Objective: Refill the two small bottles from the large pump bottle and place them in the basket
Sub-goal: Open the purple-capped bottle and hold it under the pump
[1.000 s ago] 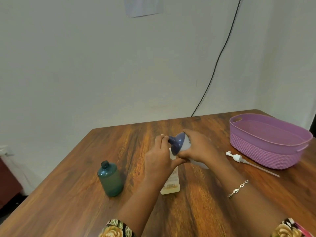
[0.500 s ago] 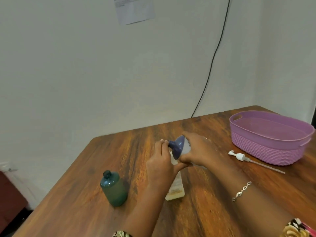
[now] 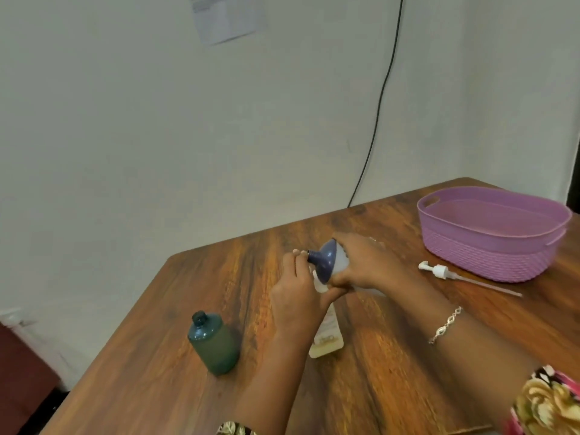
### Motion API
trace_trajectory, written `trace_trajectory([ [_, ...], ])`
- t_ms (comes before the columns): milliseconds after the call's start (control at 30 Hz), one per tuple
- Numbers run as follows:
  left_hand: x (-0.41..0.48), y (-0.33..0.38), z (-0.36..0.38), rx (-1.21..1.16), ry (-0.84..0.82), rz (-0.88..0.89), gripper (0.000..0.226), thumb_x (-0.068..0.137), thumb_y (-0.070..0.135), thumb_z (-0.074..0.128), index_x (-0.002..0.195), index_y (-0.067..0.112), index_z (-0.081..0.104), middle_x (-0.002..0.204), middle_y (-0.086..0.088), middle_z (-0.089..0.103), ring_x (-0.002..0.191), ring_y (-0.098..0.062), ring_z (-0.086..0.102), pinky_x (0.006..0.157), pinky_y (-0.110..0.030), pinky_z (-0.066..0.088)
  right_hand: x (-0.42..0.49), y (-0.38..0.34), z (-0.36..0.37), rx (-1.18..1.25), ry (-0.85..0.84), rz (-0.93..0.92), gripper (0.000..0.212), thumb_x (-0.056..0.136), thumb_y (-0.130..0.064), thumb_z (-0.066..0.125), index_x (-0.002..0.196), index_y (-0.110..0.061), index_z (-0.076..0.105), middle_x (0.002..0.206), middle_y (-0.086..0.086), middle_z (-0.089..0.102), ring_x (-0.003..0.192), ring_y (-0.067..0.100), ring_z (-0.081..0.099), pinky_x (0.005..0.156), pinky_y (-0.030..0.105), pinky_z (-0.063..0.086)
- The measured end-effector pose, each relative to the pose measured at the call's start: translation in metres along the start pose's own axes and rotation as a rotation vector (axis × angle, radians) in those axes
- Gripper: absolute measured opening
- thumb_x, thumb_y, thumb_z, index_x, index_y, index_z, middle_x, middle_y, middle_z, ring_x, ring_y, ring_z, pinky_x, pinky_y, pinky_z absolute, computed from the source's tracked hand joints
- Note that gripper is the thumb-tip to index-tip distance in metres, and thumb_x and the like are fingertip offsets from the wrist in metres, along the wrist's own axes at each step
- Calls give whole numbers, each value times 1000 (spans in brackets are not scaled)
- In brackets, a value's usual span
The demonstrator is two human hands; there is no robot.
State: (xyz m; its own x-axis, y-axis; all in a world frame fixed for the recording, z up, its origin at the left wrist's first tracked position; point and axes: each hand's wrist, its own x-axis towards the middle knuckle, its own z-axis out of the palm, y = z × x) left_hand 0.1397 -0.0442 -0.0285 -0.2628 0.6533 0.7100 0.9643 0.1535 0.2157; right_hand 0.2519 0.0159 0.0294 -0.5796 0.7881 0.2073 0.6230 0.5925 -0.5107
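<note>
Counter [image 3: 392, 372] edge runs just behind the hands; bare wood lies nearer. Most of the small pale bottle [image 3: 326, 339] is hidden by the left hand [image 3: 295, 299] — only its base shows — whose fingers [image 3: 296, 265] curl round its upper part. Fingers of the right hand [image 3: 364, 262] wrap the large bottle [image 3: 328, 262], tipped, neck at the left fingertips. Apart: green bottle [image 3: 215, 343] left; basket [image 3: 470, 255] and loose pump [image 3: 439, 270] right.

A black cable [image 3: 377, 117] runs down the pale wall [image 3: 125, 136] to the far edge of the wooden table [image 3: 392, 372]. A printed sheet [image 3: 226, 17] (text unreadable) hangs high on the wall. Dark red furniture [image 3: 18, 372] stands beyond the table's left edge.
</note>
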Motion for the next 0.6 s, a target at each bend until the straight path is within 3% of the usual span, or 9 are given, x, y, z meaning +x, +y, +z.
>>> trace_trajectory([
  [167, 5, 1, -3, 35, -31, 17, 80, 51, 67, 76, 100, 5, 62, 96, -6, 60, 63, -11, 58, 45, -13, 31, -3, -1, -5, 16, -3, -50, 42, 67, -19, 74, 104, -20, 55, 105, 8, 60, 90, 19, 53, 74, 27, 40],
  [333, 7, 0, -3, 18, 27, 21, 77, 51, 68, 75, 96, 7, 62, 92, -4, 60, 61, -8, 55, 44, -11, 31, 4, 1, -3, -69, 39, -61, 57, 63, -25, 76, 113, -20, 49, 101, 1, 55, 92, 17, 48, 87, 36, 42],
  [500, -2, -4, 2, 15, 19, 29, 76, 49, 69, 75, 92, 8, 63, 92, -3, 62, 59, -7, 55, 44, -11, 32, 5, 3, 6, -121, -12, -48, 61, 62, -27, 77, 115, -23, 46, 107, 1, 54, 99, 19, 49, 89, 37, 40],
  [600, 2, -3, -2, 26, 25, 45, 73, 49, 66, 77, 90, 8, 63, 88, -3, 61, 57, -7, 53, 43, -12, 30, 1, 1, 2, -84, -22, -75, 47, 68, -27, 74, 108, -22, 51, 106, 4, 57, 95, 19, 51, 77, 29, 41],
])
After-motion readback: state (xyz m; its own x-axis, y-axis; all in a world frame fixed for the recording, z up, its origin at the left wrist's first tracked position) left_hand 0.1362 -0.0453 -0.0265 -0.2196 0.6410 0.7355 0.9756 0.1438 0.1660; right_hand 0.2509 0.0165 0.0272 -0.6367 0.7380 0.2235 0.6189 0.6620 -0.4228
